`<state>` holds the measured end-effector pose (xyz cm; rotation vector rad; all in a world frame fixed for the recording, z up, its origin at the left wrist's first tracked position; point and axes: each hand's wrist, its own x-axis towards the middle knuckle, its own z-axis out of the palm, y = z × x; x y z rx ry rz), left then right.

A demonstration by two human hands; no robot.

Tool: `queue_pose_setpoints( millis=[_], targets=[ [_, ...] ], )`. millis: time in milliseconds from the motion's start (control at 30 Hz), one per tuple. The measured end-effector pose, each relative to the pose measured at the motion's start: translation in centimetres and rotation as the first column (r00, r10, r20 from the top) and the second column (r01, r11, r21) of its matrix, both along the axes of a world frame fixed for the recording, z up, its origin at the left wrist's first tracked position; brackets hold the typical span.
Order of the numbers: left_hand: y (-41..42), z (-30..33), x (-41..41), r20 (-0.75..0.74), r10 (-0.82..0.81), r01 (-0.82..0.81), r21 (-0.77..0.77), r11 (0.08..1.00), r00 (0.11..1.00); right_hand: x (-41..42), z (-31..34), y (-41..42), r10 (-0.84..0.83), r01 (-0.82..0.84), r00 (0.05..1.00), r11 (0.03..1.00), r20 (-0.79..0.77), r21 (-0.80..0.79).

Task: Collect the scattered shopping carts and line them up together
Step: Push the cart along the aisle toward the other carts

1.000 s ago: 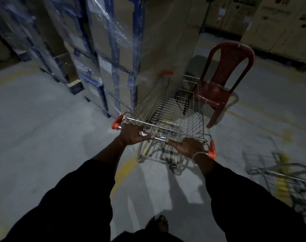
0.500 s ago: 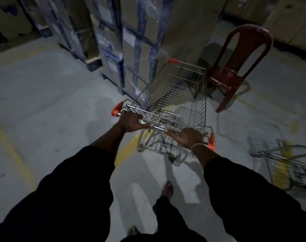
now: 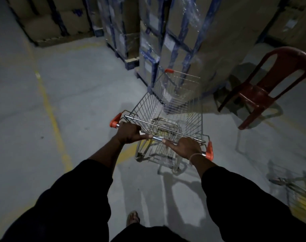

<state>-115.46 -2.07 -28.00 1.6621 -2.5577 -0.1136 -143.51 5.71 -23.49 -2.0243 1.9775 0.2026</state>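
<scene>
Floor (image 3: 35, 137): grey concrete under you; a yellow line (image 3: 50, 109) runs down its left part
Left hand (image 3: 129, 132): yours, curled round the handle (image 3: 157, 137) just inside its left orange cap (image 3: 115, 120); thumb laid along the bar toward the middle
Cart (image 3: 173, 109): straight in front of you on the floor, wire basket bare inside; its far end sits just beside the boxes
Boxes (image 3: 192, 41): tall wrapped stack with blue strapping, rising behind the cart's front
Right hand (image 3: 185, 147): yours, wrapped over the handle just inside the right orange cap (image 3: 209, 151); thumb along the bar; a thin band (image 3: 194, 156) on the wrist
Chair (image 3: 264, 89): red plastic, right of the cart, apart from it
Second cart (image 3: 295, 187): blurred, at the right edge, well apart from yours
</scene>
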Motion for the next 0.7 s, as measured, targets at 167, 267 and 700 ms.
queue_pose_setpoints(
  millis=[167,267,700],
  targets=[
    [6.1,0.9,1.0,0.058,0.14,-0.146,0.105,0.984,0.988,0.0,-0.6,1.9,0.142,-0.142,0.99,0.99,-0.006,-0.01],
    [9.9,1.4,1.4,0.06,0.238,-0.244,0.128,0.961,0.969,0.4,-0.9,2.7,0.22,-0.22,0.975,0.975,-0.004,-0.019],
    [18.0,0.7,6.4,0.093,0.548,-0.547,-0.044,0.836,0.831,7.4,-1.7,1.3,0.396,-0.404,0.913,0.912,-0.101,-0.076]
  ],
)
